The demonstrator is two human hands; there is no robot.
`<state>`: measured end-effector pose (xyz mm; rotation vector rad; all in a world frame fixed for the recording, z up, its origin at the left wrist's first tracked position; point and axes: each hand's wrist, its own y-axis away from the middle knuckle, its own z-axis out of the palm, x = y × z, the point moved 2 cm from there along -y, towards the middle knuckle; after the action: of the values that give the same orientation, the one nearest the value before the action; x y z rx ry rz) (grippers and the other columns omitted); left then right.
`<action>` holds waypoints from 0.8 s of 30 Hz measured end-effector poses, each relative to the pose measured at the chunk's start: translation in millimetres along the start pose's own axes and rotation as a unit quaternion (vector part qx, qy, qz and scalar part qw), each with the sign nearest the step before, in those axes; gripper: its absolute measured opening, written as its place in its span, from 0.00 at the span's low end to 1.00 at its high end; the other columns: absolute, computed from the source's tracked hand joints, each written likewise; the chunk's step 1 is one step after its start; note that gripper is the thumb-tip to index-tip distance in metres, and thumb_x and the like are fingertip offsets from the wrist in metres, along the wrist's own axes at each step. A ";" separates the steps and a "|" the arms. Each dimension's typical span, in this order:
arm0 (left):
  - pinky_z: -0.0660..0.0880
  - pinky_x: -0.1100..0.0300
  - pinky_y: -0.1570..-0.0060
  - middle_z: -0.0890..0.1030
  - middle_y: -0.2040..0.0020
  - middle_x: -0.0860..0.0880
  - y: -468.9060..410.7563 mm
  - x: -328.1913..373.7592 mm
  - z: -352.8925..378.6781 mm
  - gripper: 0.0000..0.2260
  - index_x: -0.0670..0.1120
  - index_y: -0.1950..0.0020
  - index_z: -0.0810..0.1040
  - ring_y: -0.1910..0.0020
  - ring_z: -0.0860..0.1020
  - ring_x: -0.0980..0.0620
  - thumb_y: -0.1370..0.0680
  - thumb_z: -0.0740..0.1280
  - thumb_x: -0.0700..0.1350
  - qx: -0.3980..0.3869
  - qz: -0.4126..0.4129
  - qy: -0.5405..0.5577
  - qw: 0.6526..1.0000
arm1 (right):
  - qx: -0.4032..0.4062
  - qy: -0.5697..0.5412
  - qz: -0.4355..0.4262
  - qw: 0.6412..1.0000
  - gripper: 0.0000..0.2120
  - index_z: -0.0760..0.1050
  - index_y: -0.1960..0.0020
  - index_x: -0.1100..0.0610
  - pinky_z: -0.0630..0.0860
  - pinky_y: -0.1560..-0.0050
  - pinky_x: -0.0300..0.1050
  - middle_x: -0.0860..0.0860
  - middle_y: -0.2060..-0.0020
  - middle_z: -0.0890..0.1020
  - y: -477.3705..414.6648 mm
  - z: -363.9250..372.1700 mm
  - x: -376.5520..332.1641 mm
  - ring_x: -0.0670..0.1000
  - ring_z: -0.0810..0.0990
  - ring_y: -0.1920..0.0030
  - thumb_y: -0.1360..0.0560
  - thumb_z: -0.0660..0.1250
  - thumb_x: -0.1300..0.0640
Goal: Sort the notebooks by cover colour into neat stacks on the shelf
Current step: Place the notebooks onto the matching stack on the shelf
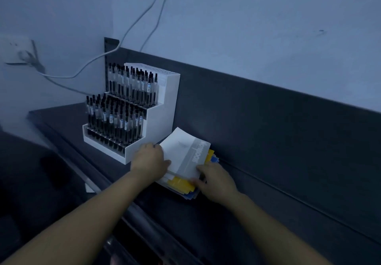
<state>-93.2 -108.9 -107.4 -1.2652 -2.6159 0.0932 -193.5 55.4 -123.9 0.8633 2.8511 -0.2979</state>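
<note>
A mixed pile of notebooks lies on the dark shelf (257,192) beside the back panel. The top one is a white notebook (182,153) with a grey printed band, its far end lifted off the pile. Yellow notebooks (181,184) and blue ones (215,159) stick out beneath it. My left hand (149,161) grips the white notebook's left edge, thumb on the cover. My right hand (214,181) holds the pile's near right corner, fingers curled at the edges of the notebooks there.
A white stepped display rack (156,116) filled with several black pens stands just left of the pile, touching distance from my left hand. Cables (132,29) hang down the wall behind it. The shelf's front rail (99,180) runs diagonally below my arms.
</note>
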 end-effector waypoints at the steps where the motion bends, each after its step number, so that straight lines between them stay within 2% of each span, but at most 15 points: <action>1: 0.71 0.54 0.44 0.73 0.39 0.42 -5.1 -2.7 0.2 0.22 0.41 0.37 0.70 0.39 0.72 0.44 0.22 0.62 0.56 -0.003 -0.005 0.023 1.000 | 0.001 0.016 -0.004 1.000 0.15 0.73 0.54 0.55 0.70 0.58 0.46 0.49 0.55 0.73 -1.8 0.5 -3.7 0.50 0.72 0.52 0.23 0.61 0.42; 4: 0.72 0.55 0.50 0.75 0.42 0.42 -14.2 -10.2 -1.3 0.20 0.41 0.40 0.70 0.43 0.75 0.44 0.24 0.66 0.55 -0.006 -0.015 0.086 0.996 | 0.015 0.070 -0.018 0.997 0.17 0.75 0.51 0.57 0.67 0.57 0.45 0.53 0.52 0.75 -7.3 2.4 -16.1 0.52 0.71 0.48 0.21 0.59 0.44; 7: 0.70 0.56 0.57 0.77 0.47 0.44 -18.0 -15.1 -4.7 0.16 0.42 0.44 0.71 0.48 0.77 0.44 0.24 0.69 0.51 0.000 -0.018 0.138 0.990 | 0.035 0.107 -0.027 0.993 0.18 0.76 0.49 0.59 0.70 0.56 0.48 0.54 0.51 0.76 -10.2 2.7 -25.4 0.54 0.72 0.46 0.20 0.57 0.45; 9: 0.69 0.57 0.60 0.77 0.53 0.45 -20.8 -18.1 -7.1 0.13 0.44 0.50 0.67 0.52 0.77 0.44 0.24 0.69 0.49 0.009 -0.021 0.164 0.986 | 0.042 0.098 -0.021 0.994 0.19 0.77 0.47 0.57 0.70 0.55 0.47 0.53 0.51 0.76 -10.5 2.9 -26.1 0.53 0.73 0.46 0.20 0.56 0.44; 11: 0.74 0.55 0.58 0.77 0.54 0.46 -25.6 -20.8 -7.8 0.12 0.45 0.51 0.65 0.56 0.77 0.43 0.23 0.66 0.49 0.014 -0.019 0.181 0.983 | 0.041 0.069 -0.007 0.997 0.19 0.77 0.45 0.55 0.71 0.54 0.45 0.51 0.50 0.76 -9.7 3.6 -25.1 0.51 0.73 0.46 0.21 0.57 0.42; 13: 0.78 0.49 0.55 0.78 0.53 0.45 -30.6 -23.5 -8.5 0.10 0.43 0.47 0.69 0.57 0.79 0.43 0.22 0.64 0.48 -0.003 -0.028 0.203 0.979 | 0.040 0.022 0.018 0.999 0.19 0.77 0.44 0.53 0.73 0.51 0.45 0.49 0.50 0.76 -9.3 3.9 -23.1 0.49 0.73 0.46 0.22 0.58 0.41; 16: 0.81 0.45 0.61 0.79 0.54 0.40 -32.6 -22.6 -8.6 0.10 0.40 0.41 0.72 0.64 0.82 0.40 0.20 0.61 0.42 -0.041 -0.059 0.352 0.933 | 0.026 -0.041 0.055 0.997 0.16 0.76 0.46 0.53 0.72 0.50 0.46 0.50 0.51 0.76 -6.7 1.7 -23.2 0.50 0.73 0.48 0.20 0.57 0.45; 18: 0.81 0.43 0.62 0.79 0.58 0.39 -30.1 -19.1 -8.9 0.10 0.38 0.40 0.72 0.68 0.81 0.39 0.20 0.60 0.39 -0.048 -0.076 0.436 0.895 | 0.025 -0.065 0.070 0.995 0.14 0.73 0.52 0.55 0.71 0.54 0.47 0.50 0.55 0.76 -4.2 0.3 -24.4 0.51 0.74 0.52 0.19 0.54 0.49; 21: 0.80 0.48 0.66 0.78 0.62 0.39 -21.3 -10.4 -11.4 0.12 0.37 0.38 0.72 0.71 0.78 0.41 0.19 0.59 0.38 -0.051 -0.098 0.527 0.843 | 0.046 -0.174 0.154 0.972 0.13 0.69 0.55 0.57 0.70 0.57 0.48 0.50 0.60 0.75 0.0 -3.4 -21.2 0.50 0.74 0.59 0.18 0.53 0.50; 22: 0.79 0.52 0.70 0.78 0.62 0.39 -16.7 -5.7 -13.6 0.11 0.37 0.37 0.72 0.72 0.77 0.42 0.19 0.59 0.38 -0.053 -0.100 0.549 0.828 | 0.050 -0.219 0.187 0.956 0.13 0.71 0.53 0.57 0.69 0.57 0.47 0.50 0.59 0.76 2.6 -5.6 -18.8 0.50 0.74 0.59 0.18 0.54 0.49; 24: 0.77 0.58 0.77 0.77 0.62 0.39 -6.0 5.3 -17.9 0.10 0.37 0.38 0.72 0.73 0.77 0.44 0.19 0.59 0.37 -0.059 -0.099 0.591 0.799 | 0.059 -0.290 0.236 0.926 0.17 0.72 0.41 0.57 0.69 0.52 0.43 0.51 0.48 0.77 10.8 -12.1 -13.7 0.50 0.75 0.50 0.19 0.54 0.46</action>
<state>-96.8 -109.3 -88.0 -0.6547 -1.5989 -0.6826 -177.1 59.7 -111.1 1.2068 2.0302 -0.5545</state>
